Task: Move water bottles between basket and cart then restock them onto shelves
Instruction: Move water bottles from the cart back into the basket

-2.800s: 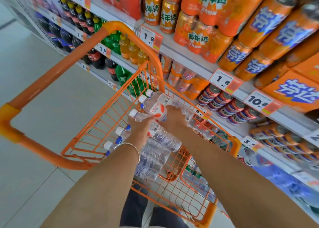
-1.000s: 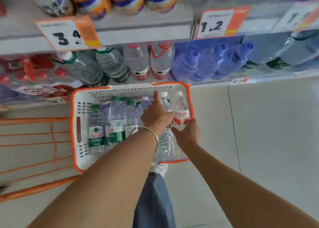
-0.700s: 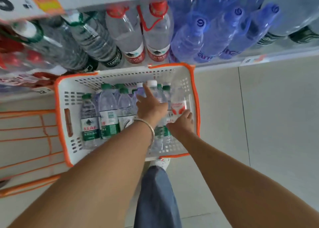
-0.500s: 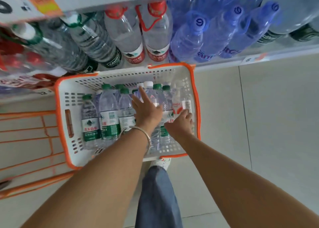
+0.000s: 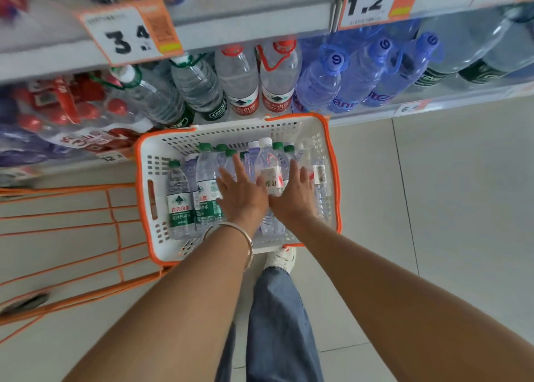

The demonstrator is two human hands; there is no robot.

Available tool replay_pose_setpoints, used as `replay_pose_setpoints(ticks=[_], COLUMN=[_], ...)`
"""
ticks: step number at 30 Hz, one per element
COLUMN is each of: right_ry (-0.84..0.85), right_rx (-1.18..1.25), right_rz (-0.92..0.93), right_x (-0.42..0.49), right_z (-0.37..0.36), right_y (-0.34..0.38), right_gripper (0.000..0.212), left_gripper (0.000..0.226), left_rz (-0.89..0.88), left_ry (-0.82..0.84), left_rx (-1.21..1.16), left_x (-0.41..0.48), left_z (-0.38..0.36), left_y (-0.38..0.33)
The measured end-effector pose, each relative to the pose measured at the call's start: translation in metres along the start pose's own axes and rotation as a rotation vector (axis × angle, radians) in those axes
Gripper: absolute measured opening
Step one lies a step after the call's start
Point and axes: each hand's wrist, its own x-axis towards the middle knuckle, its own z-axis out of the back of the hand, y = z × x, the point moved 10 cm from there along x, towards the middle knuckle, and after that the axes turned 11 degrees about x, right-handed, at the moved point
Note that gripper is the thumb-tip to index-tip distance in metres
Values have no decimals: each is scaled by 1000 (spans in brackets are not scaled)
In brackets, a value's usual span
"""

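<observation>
The grey metal store shelf (image 5: pixel 248 31) runs across the top of my view. Large clear handled water jugs (image 5: pixel 239 84) stand in a row beneath it, smooth and ribbed. To the left is the orange wire cart (image 5: pixel 115 225), thin painted rods in an open grid. Touching it sits the white perforated plastic basket with an orange rim (image 5: pixel 231 127), on the pale floor tiles just in front of the bottom shelf.

A few seconds ago both hands were in the cart, closed round bottles. Now they are over the basket, and I judge that load delivered. That leaves the restocking stage.

The small clear water bottles with green caps and green labels (image 5: pixel 179 205) stand packed in the basket, glossy and thin-walled. A small clear bottle with a white cap and red label (image 5: pixel 270 176) lies on top of them, between my hands.

The left hand (image 5: pixel 244 198) is flat on the bottles, fingers straight and spread, gripping nothing. The right hand (image 5: pixel 293 201), which pinched a red-label bottle half a second back, has fingers extended too, resting beside that top bottle. A thin silver bangle (image 5: pixel 248 237) circles the left wrist.
</observation>
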Motion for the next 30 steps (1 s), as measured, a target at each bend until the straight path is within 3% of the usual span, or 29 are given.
replay_pose_setpoints(ticks=[7,16,24,30], right_ry=[4,-73,-128,-50], right_rx=[-244,-343,-456,-524], right_rz=[165,323,588,844], right_x=[-89,-246,-341,-403], right_z=[11,60,81,28], right_y=[69,192,319,422], right_gripper=[94,100,101,100], left_gripper=[72,68,72,72], left_rz=[-44,-83,-29,78], left_ry=[-15,-95,-119,-249], left_rx=[108,-4,-351,-537], left_x=[-74,-205,-285,-308], left_z=[69,218,328,401], left_y=[39,99,143,233])
